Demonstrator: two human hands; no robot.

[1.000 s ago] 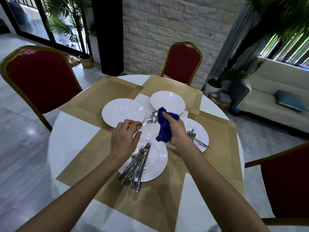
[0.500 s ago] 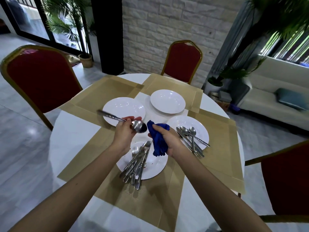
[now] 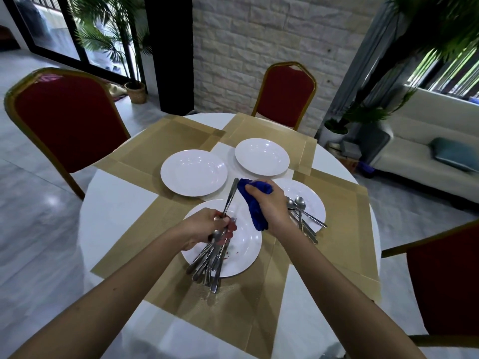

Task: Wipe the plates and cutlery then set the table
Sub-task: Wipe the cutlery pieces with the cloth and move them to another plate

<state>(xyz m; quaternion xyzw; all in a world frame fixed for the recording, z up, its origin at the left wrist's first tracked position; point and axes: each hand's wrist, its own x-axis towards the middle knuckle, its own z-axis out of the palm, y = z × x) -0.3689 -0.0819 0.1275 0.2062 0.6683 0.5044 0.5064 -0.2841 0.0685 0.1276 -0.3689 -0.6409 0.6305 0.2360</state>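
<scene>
Four white plates sit on tan placemats (image 3: pixel 241 314) on a round white table (image 3: pixel 116 208). My left hand (image 3: pixel 204 226) grips a piece of cutlery (image 3: pixel 230 196) above the near plate (image 3: pixel 246 251); its handle points up and away. A pile of several pieces of cutlery (image 3: pixel 207 265) lies on that plate's left side, beside reddish specks. My right hand (image 3: pixel 272 207) grips a bunched blue cloth (image 3: pixel 255 203) just right of the handle. The right plate (image 3: pixel 308 193) carries spoons (image 3: pixel 300 211) and other pieces. Nothing lies on the left plate (image 3: pixel 193 172) or the far plate (image 3: pixel 261 156).
Red chairs with gold frames stand at the left (image 3: pixel 67 120), at the far side (image 3: pixel 285 97) and at the right (image 3: pixel 445 283) of the table. A light sofa (image 3: pixel 427 161) and potted plants stand beyond, by a stone wall.
My left hand has dropped onto the near plate and turned its utensil, so the handle now points away instead of left. My right hand with the cloth has shifted up and away.
</scene>
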